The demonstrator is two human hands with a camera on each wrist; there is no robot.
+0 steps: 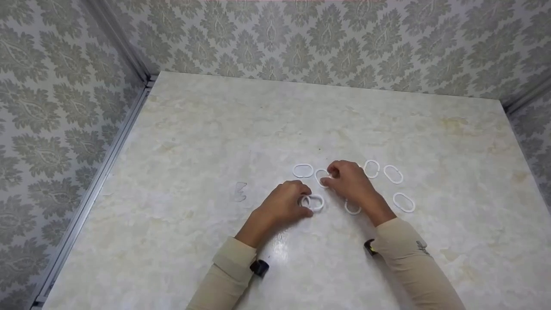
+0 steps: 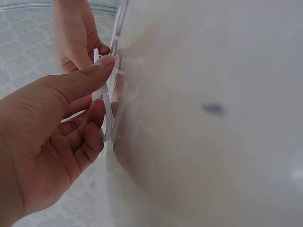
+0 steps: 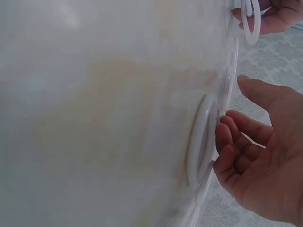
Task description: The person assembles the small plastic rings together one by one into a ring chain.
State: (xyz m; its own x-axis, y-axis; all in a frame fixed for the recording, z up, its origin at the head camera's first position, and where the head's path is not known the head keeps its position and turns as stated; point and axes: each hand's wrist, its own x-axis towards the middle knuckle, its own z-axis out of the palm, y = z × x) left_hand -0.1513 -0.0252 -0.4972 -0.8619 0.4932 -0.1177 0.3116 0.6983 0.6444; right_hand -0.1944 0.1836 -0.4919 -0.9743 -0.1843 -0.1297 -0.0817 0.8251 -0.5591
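My left hand [image 1: 284,200] pinches a pair of white oval plastic rings [image 1: 317,202], linked together and held just over the table. In the left wrist view its thumb and fingers close on the upper ring [image 2: 96,56], while the other ring [image 2: 108,118] hangs by the fingertips. My right hand [image 1: 351,183] is at another oval ring [image 1: 318,181] lying on the table, thumb tip right at its edge. The right wrist view shows a gap between that thumb and the bent fingers. Another ring [image 1: 353,210] is partly hidden under the right wrist.
Loose oval rings lie around the hands: one ring [image 1: 303,170] behind the left hand, and an upright ring [image 1: 378,168], a tilted ring [image 1: 393,174] and a nearer ring [image 1: 403,202] to the right. A clear notched plastic piece [image 1: 240,192] lies left on the marbled table [image 1: 172,241].
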